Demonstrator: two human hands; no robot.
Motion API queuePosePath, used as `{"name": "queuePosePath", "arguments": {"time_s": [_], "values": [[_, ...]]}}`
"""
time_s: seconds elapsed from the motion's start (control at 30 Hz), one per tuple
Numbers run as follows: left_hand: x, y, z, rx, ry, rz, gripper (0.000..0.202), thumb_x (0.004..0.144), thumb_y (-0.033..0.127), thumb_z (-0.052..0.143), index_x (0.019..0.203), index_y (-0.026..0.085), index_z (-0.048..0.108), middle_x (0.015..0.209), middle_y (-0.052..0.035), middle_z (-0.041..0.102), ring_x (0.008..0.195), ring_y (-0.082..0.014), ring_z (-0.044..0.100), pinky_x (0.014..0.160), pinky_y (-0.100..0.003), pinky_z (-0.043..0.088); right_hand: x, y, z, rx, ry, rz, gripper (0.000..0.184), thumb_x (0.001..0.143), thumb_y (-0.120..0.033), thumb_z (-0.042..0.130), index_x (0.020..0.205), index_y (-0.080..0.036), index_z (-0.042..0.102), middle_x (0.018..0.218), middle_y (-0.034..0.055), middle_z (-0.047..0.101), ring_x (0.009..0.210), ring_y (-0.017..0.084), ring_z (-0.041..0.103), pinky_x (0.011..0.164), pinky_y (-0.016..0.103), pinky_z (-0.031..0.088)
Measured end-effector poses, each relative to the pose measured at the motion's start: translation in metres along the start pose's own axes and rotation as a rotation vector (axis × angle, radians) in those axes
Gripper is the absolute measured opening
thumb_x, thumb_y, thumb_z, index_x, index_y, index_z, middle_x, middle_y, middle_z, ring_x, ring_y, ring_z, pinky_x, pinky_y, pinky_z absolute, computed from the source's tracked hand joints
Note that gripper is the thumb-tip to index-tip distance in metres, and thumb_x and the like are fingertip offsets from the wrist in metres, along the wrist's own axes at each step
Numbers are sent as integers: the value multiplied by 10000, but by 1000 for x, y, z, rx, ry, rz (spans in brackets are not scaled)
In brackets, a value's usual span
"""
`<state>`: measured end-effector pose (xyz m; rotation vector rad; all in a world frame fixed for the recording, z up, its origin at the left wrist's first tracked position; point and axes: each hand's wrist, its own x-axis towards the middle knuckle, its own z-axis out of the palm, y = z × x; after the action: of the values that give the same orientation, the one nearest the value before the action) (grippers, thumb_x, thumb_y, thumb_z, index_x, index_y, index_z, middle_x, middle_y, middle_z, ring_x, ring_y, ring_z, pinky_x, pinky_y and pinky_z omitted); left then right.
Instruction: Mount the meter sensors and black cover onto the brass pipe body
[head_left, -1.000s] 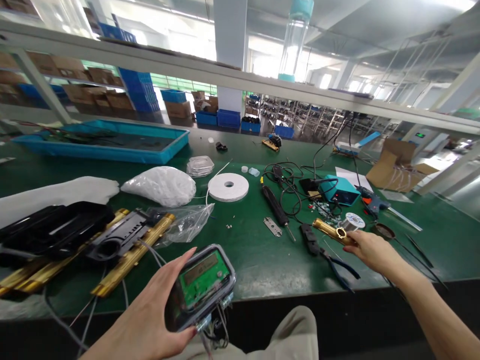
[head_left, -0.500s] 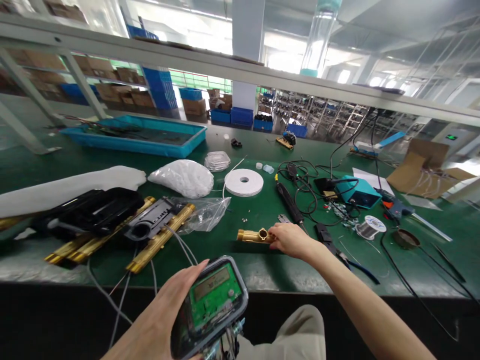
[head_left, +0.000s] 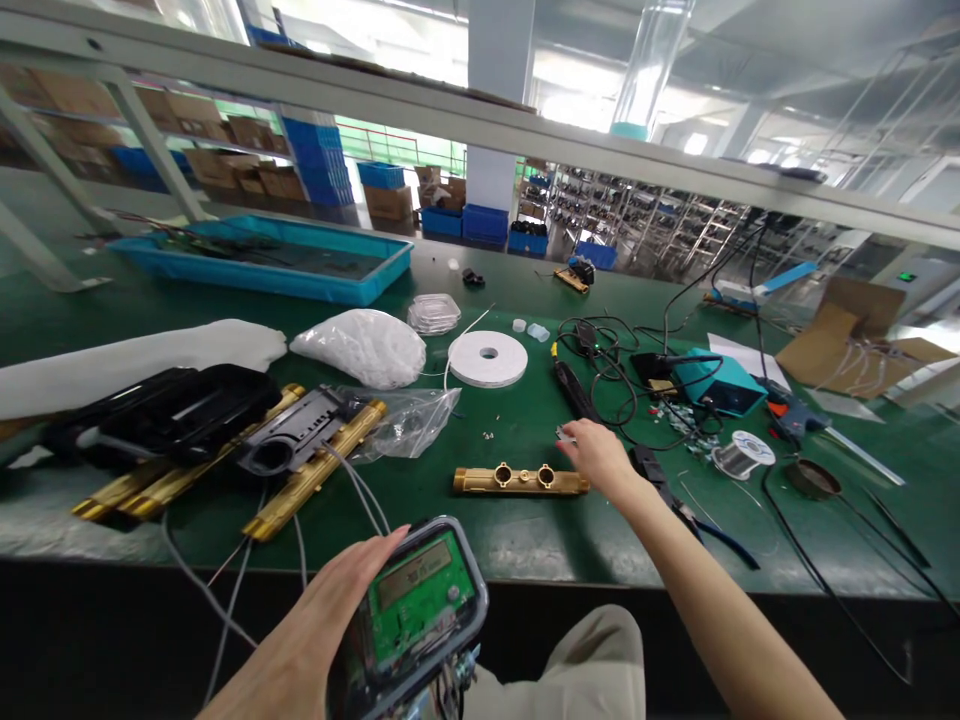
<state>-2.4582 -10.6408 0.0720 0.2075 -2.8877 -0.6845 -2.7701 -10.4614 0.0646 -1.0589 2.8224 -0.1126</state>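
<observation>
At the near edge of the green table, low in the view, grips a meter unit with the left hand. Holds it from the left side, fingers laid along its clear housing, with the green board and the small display facing up. Held off the table, above the lap, with thin wires hanging under it.

Further out, over the table, reaches with the right hand, palm down, fingers loosely spread and closed on nothing. Placed just at the right end of a brass pipe piece; cannot tell if touching that end or only above it. Found lying flat on the green surface, crosswise to the view, with two round ports facing up and no finger around it.

Just beyond the fingertips, a small flat metal part and the end of a black hand tool. To the right of the wrist, near it, pliers with blue handles, a solder spool and a teal station among black cables. To the left, well apart from this hand, more brass pipes under a black plastic frame, beside a clear bag. Behind these, a white tape roll and a blue tray.
</observation>
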Motion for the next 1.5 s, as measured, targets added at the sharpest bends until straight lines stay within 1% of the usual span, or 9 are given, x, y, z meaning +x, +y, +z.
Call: {"name": "queuePosePath", "arguments": {"time_s": [0.1, 0.27, 0.53, 0.77, 0.93, 1.0, 1.13, 1.3, 1.5], "values": [[3, 2, 2, 11, 8, 12, 929, 668, 298, 639, 1439, 296, 122, 1446, -52, 320, 1277, -291, 396, 1067, -465, 363, 6, 16, 10, -30, 8, 203, 310, 882, -301, 493, 1033, -66, 630, 1048, 232, 640, 959, 329, 643, 762, 399, 475], [5, 10, 3, 10, -36, 24, 938, 666, 273, 651, 1443, 270, 125, 1448, -72, 315, 1293, -290, 372, 1078, -456, 363, 13, 23, 25, 0, -35, 289, 281, 829, -313, 579, 987, -98, 666, 1055, 207, 653, 952, 319, 651, 739, 374, 481], [10, 13, 11, 7, -95, 27, 953, 648, 265, 642, 1445, 267, 118, 1475, -43, 257, 1336, -273, 294, 1109, -456, 325, 27, 31, 21, 125, -96, 143, 240, 735, -253, 672, 966, -185, 673, 1088, 120, 665, 1004, 247, 628, 764, 294, 443], [11, 17, 7, 14, -137, 47, 943, 693, 311, 659, 1446, 271, 92, 1469, -63, 267, 1323, -269, 324, 1100, -438, 338, 42, 34, 28, 328, -78, 102, 289, 553, -206, 785, 789, -173, 622, 857, 73, 693, 838, 227, 637, 661, 274, 427], [8, 16, 9, -12, -117, 10, 972, 643, 232, 644, 1449, 272, 103, 1476, -69, 252, 1336, -303, 291, 1102, -475, 330, 42, 36, 22, 643, -85, 33, 136, 718, -223, 666, 770, -161, 557, 738, 40, 686, 703, 153, 645, 638, 254, 464], [6, 14, 11, -35, -128, 4, 973, 653, 238, 643, 1453, 277, 92, 1483, -67, 240, 1343, -306, 274, 1109, -483, 318, 40, 34, 16, 786, -118, -15, 162, 760, -281, 635, 804, -153, 545, 740, 39, 691, 684, 139, 649, 637, 252, 484], [6, 12, 12, -66, -155, -10, 999, 630, 217, 651, 1459, 278, 97, 1484, -72, 244, 1343, -327, 269, 1106, -503, 313, 30, 20, 7, 959, -197, -91, 253, 730, -373, 658, 795, -146, 565, 714, 20, 686, 645, 120, 627, 617, 241, 484], [6, 12, 14, -88, -177, -15, 1013, 611, 196, 638, 1454, 302, 87, 1483, -51, 252, 1347, -309, 267, 1113, -496, 298, 18, 1, 11, 991, -256, -92, 204, 703, -323, 663, 745, -139, 585, 652, -1, 656, 586, 96, 575, 567, 218, 445], [6, 10, 17, -103, -205, -40, 1013, 604, 192, 628, 1447, 321, 81, 1493, -33, 220, 1356, -289, 249, 1121, -483, 287, 16, -3, 25, 851, -207, -27, 169, 708, -297, 652, 744, -133, 641, 660, 16, 662, 586, 106, 558, 545, 217, 415]]}}
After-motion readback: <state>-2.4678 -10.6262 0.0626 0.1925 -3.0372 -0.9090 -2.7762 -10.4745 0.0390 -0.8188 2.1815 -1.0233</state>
